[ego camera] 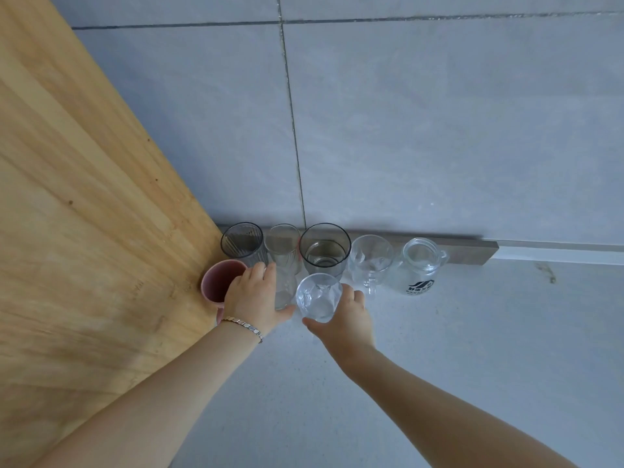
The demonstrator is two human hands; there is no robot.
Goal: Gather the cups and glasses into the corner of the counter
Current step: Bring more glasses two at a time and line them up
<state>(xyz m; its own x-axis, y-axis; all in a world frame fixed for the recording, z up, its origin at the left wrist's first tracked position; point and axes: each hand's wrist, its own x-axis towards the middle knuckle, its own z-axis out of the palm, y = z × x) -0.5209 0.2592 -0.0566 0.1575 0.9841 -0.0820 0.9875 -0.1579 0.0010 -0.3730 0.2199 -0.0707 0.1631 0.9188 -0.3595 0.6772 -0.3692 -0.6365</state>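
Note:
Along the back wall stand a ribbed grey glass (242,244), a tall clear glass (282,244), a wide smoky glass (324,248), a clear handled mug (370,261) and a clear glass jar with black print (420,265). A pink cup (218,279) sits against the wooden panel. My left hand (254,297) is wrapped around a clear glass (283,289) in front of the row. My right hand (344,317) grips a faceted clear glass (318,296) just right of it. Both held glasses are upright.
A wooden side panel (84,231) closes off the left and meets the grey tiled wall (405,130) at the corner. A low grey strip (472,249) runs along the wall's foot. The pale counter (472,349) stretches right and toward me.

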